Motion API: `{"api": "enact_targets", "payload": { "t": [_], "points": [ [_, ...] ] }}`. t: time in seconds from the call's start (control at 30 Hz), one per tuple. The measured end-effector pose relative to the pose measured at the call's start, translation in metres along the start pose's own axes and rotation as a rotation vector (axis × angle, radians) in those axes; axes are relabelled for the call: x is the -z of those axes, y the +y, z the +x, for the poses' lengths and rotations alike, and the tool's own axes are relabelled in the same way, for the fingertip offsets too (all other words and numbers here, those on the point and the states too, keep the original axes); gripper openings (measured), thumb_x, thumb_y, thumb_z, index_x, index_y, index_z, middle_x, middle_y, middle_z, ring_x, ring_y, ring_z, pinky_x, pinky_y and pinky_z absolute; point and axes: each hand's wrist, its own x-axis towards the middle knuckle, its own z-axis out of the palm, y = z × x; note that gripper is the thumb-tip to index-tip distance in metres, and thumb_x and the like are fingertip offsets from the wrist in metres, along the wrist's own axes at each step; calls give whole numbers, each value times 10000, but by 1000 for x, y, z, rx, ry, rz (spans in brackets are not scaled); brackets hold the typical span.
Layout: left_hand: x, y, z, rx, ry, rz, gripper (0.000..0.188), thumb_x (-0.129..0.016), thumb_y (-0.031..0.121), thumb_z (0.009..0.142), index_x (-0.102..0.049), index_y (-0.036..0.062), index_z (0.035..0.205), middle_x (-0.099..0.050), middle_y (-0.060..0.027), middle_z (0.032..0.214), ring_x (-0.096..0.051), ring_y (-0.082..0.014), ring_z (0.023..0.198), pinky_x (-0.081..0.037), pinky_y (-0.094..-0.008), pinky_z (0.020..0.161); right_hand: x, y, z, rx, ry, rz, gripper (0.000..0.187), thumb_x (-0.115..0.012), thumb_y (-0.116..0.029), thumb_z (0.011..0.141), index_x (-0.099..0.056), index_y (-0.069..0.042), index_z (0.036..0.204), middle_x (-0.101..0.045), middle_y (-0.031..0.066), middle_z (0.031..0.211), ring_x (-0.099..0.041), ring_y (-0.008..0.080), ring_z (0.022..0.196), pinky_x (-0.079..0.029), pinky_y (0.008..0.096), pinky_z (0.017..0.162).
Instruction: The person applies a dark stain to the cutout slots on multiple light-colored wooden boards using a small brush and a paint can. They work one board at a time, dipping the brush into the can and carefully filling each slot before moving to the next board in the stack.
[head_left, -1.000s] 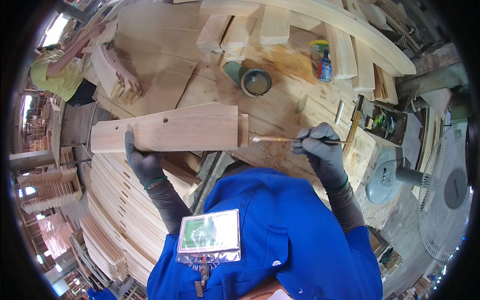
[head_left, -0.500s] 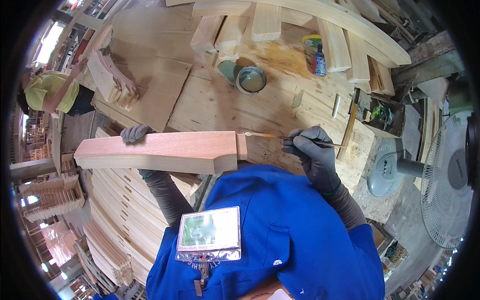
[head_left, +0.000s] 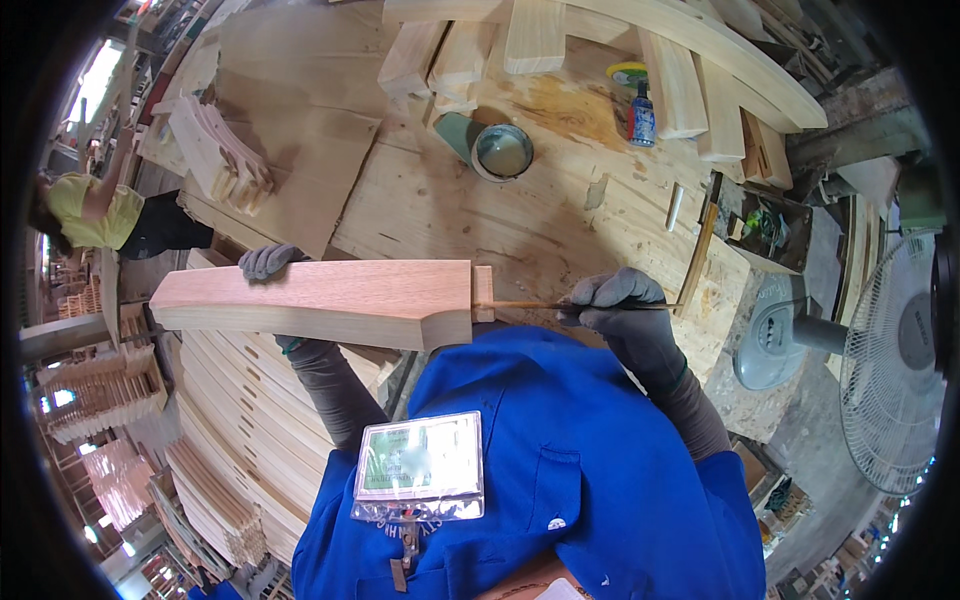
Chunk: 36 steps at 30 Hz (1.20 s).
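Observation:
A pinkish, tapered wooden leg (head_left: 330,285) lies crosswise before my chest, a short tenon (head_left: 483,292) sticking out of its right end. My left hand (head_left: 272,262), in a grey glove, is closed over its far edge near the left end; the thumb is hidden. Pinched in the gloved fingers of my right hand (head_left: 618,297) is a thin brush (head_left: 530,305), held level. Its tip meets the tenon's lower part. Beyond, on the workbench, stands a round cup (head_left: 503,152) of pale, murky liquid.
Light wooden pieces (head_left: 535,40) lie along the bench's far side near a blue bottle (head_left: 641,120). Curved parts (head_left: 215,155) rest on cardboard at left. A fan (head_left: 895,350) stands at right. Long curved boards (head_left: 250,400) are stacked by my left arm. Another person (head_left: 95,210) works far left.
My right hand has brought the brush lower and leveled it, its tip moving from the tenon's upper end to its lower part. The wooden leg is nearly still. The other person has shifted.

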Motion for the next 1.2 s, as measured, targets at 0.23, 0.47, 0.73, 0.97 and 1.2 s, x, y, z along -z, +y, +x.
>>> {"api": "enact_targets", "payload": {
  "t": [0.23,0.47,0.73,0.97,1.2],
  "points": [
    [-25,20,-2,-98,99,458,207,-437,287,892,-460,83,918,-453,-14,765,-466,-127,704,-412,-260,675,4,-18,44,46,317,-30,110,-578,79,787,-556,-11,847,-613,123,906,-638,215,818,-550,337,754],
    [-89,24,19,-436,222,1595,573,-359,615,866,-453,53,920,-470,-64,790,-494,-155,690,-457,-290,649,55,1,137,361,243,-578,49,-615,-31,830,-583,4,843,-607,66,848,-610,144,746,-507,249,694],
    [-95,49,1,145,361,1893,536,-414,543,907,-478,32,1058,-547,-63,853,-548,-143,723,-468,-262,653,50,19,166,205,232,-636,69,-625,-43,824,-599,-2,873,-620,86,841,-616,167,795,-528,261,727],
    [-86,11,9,674,130,1944,527,-650,493,784,-601,-12,925,-577,0,773,-497,-75,738,-402,-226,654,69,17,164,-51,556,93,131,-633,-74,820,-597,12,911,-629,120,840,-634,180,710,-573,319,702],
    [-69,6,1,1001,133,1973,629,-675,518,743,-609,-53,1000,-604,-20,796,-525,-90,741,-432,-240,660,52,20,166,178,336,-931,76,-628,-41,822,-590,-14,882,-634,108,826,-638,184,703,-569,312,711]
  ]
}}
